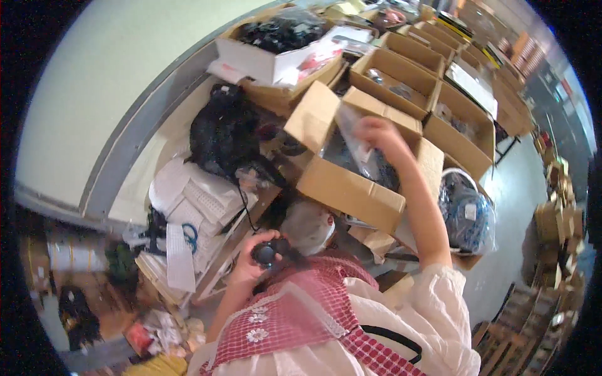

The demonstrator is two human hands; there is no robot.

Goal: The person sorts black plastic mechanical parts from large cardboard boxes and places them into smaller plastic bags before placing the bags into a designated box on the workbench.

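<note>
My left hand (246,258), low in front of my apron, is closed around a small black object with a round, glossy end (266,254); its exact kind I cannot make out. A thin black cord (244,203) runs upward from near that hand. My right hand (380,135) reaches over an open cardboard box (351,191), fingers bent together at a clear plastic bag (359,149). The bag stands partly out of the box, among dark plastic-wrapped contents. My right fingertips are slightly blurred.
More open cardboard boxes (461,122) stand in rows beyond. A box of black parts (282,34) is at the far left. A black bag (226,128) lies beside white perforated sheets (200,194) on my left. Blue bagged goods (467,213) sit at right, near wooden pallets (523,332).
</note>
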